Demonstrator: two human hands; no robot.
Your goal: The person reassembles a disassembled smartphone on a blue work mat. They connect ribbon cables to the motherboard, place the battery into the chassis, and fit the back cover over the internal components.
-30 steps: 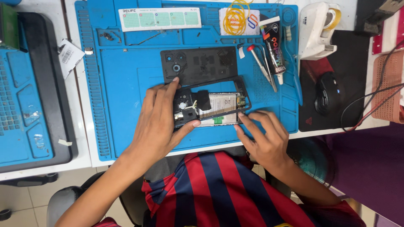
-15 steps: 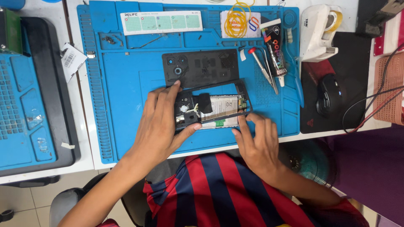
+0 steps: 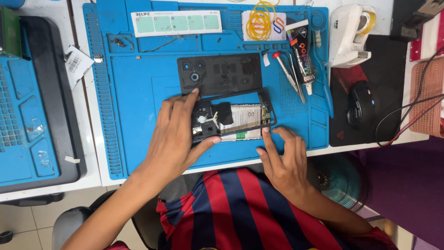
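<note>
Head view: left hand [image 3: 178, 134] fingers clamp the opened phone [image 3: 231, 121] on the blue mat [image 3: 138, 115] mid-bench. Right hand [image 3: 284, 157] has slid nearer, fingers spread, one fingertip apparently touching the phone's near right corner (detached back cover [image 3: 219, 74] lies just beyond).
</note>
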